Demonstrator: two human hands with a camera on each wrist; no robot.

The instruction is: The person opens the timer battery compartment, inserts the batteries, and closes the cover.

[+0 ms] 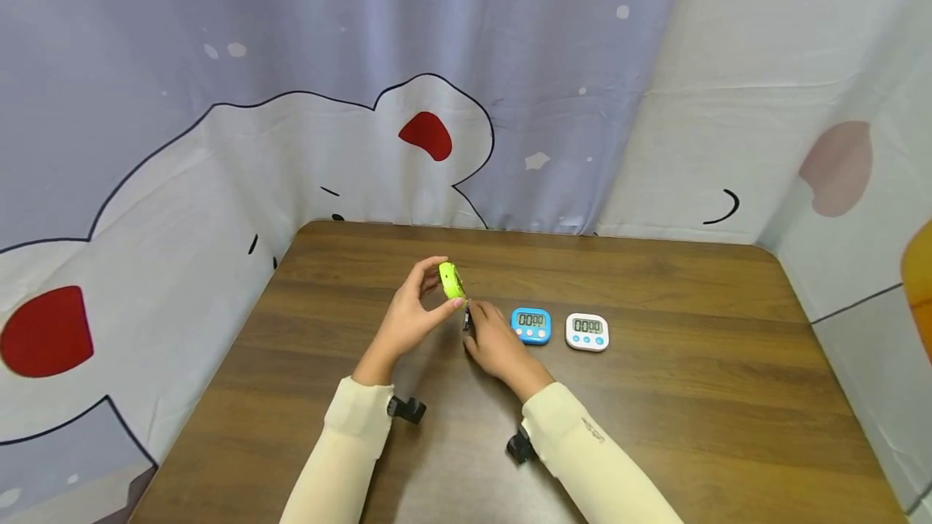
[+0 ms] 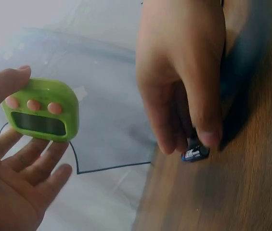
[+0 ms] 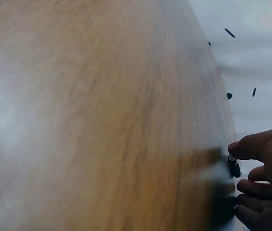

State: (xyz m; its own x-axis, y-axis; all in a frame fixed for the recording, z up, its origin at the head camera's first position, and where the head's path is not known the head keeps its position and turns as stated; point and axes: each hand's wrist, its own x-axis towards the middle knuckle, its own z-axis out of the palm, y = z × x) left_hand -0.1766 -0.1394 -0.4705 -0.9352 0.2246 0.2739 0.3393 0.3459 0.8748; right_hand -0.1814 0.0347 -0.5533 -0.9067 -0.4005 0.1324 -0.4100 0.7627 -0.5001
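My left hand holds a lime-green digital timer by its edges, thumb on one side and fingertips on the other, up off the table. In the left wrist view the timer's blank display and pink buttons face the camera. Just to its right, low over the wood, my right hand pinches a small dark battery between thumb and fingers. The battery's silver end shows by the thumb in the right wrist view.
A blue timer lies right beside my right hand, with a white timer farther right. Both displays read zeros. The brown wooden table meets a printed curtain at its back edge.
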